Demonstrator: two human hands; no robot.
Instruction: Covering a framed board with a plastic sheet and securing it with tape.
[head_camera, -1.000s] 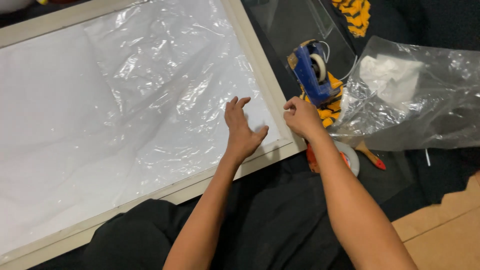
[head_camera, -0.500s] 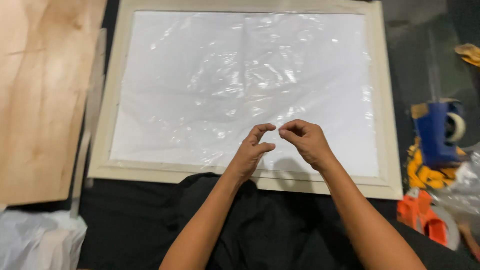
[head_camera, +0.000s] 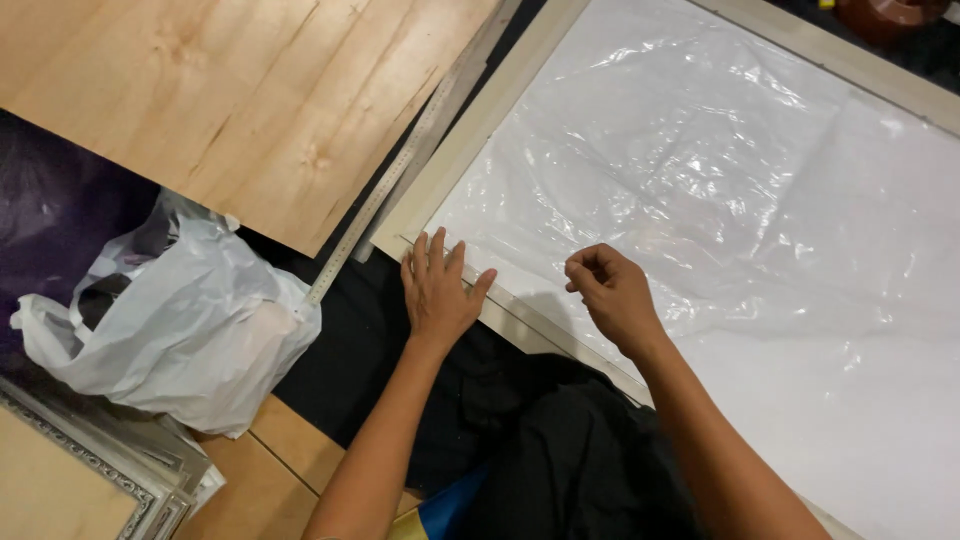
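Here the left hand (head_camera: 438, 290) lies flat, fingers spread, pressing the near left corner of the pale frame (head_camera: 470, 145), holding nothing. The right hand (head_camera: 612, 297) rests just to its right on the same near edge, fingers curled in a narrow pinch; whether it grips the clear plastic sheet (head_camera: 720, 190) cannot be told. The sheet lies crinkled over the white panel inside the frame. A metal ruler (head_camera: 385, 190) lies along the frame's left side, beside a wooden board (head_camera: 230, 90). A white plastic bag (head_camera: 170, 330) sits near left, its mouth open and dark, contents not discernible.
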